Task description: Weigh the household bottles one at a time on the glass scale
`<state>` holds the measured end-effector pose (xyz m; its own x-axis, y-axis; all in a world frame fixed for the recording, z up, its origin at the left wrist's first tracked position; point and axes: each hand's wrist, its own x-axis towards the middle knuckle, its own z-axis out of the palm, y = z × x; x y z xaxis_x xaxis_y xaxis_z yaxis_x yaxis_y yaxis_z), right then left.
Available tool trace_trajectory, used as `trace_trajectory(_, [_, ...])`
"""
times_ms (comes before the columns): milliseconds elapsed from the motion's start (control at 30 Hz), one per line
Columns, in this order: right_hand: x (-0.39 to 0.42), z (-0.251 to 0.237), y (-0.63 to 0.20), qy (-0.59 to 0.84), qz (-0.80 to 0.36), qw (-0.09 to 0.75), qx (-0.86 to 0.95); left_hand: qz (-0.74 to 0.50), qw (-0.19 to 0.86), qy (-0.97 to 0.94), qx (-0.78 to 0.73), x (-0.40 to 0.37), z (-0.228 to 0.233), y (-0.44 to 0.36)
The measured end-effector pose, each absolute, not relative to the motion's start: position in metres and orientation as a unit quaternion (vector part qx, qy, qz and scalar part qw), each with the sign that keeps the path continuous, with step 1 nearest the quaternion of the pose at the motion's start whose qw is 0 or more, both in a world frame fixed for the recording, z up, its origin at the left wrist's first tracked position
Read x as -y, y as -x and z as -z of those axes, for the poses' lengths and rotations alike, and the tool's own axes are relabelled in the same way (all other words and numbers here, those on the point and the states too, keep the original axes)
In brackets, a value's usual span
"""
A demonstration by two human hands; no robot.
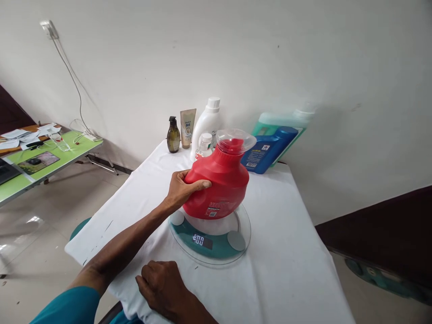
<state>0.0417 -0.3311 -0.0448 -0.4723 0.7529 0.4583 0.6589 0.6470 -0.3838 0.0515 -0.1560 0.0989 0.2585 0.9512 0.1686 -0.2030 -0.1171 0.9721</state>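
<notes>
My left hand point(180, 189) grips the side of a red detergent bottle point(222, 180) with a clear cap point(236, 139). The bottle leans slightly to the left, and its base is on or just above a round glass scale point(216, 254) with a teal centre and a small lit display. I cannot tell whether the base rests fully on the glass. The scale lies on a table covered with a white cloth point(290, 252). Near the front edge, my right hand point(162, 285) rests on the cloth with its fingers curled and nothing in it.
Along the wall at the back of the table stand a dark pump bottle point(173, 135), a beige tube point(187, 128), a white bottle point(207, 121), a small clear bottle point(204, 146), a blue bottle point(268, 150) and a green jug point(280, 122). A green table point(43, 159) with papers stands at the left.
</notes>
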Motion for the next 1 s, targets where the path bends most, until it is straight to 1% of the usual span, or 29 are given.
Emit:
trace_trajectory(267, [0.331, 0.042, -0.044, 0.408, -0.073, 0.3, 0.859, -0.497, 0.574, -0.558, -0.335, 0.146, -0.094, -0.051])
trace_trajectory(433, [0.332, 0.043, -0.044, 0.407, -0.085, 0.318, 0.852, -0.48, 0.572, -0.58, -0.325, 0.146, -0.095, -0.049])
trace_trajectory(533, [0.332, 0.043, -0.045, 0.408, -0.084, 0.316, 0.852, -0.482, 0.539, -0.608, -0.327, 0.145, -0.097, -0.042])
trace_trajectory(633, [0.33, 0.042, -0.046, 0.406, -0.086, 0.3, 0.859, -0.51, 0.481, -0.643, -0.309, 0.135, -0.095, -0.027])
trace_trajectory(700, [0.33, 0.042, -0.046, 0.404, -0.084, 0.292, 0.863, -0.548, 0.44, -0.636, -0.319, 0.123, -0.086, -0.013])
trace_trajectory(800, [0.33, 0.043, -0.045, 0.398, -0.061, 0.279, 0.872, -0.587, 0.404, -0.573, -0.404, 0.102, -0.055, 0.011])
trace_trajectory(900, [0.334, 0.044, -0.041, 0.379, -0.011, 0.252, 0.89, -0.575, 0.398, -0.534, -0.474, 0.088, -0.017, 0.032])
trace_trajectory(1000, [0.34, 0.044, -0.036, 0.356, 0.027, 0.222, 0.907, -0.547, 0.397, -0.547, -0.494, 0.08, 0.008, 0.046])
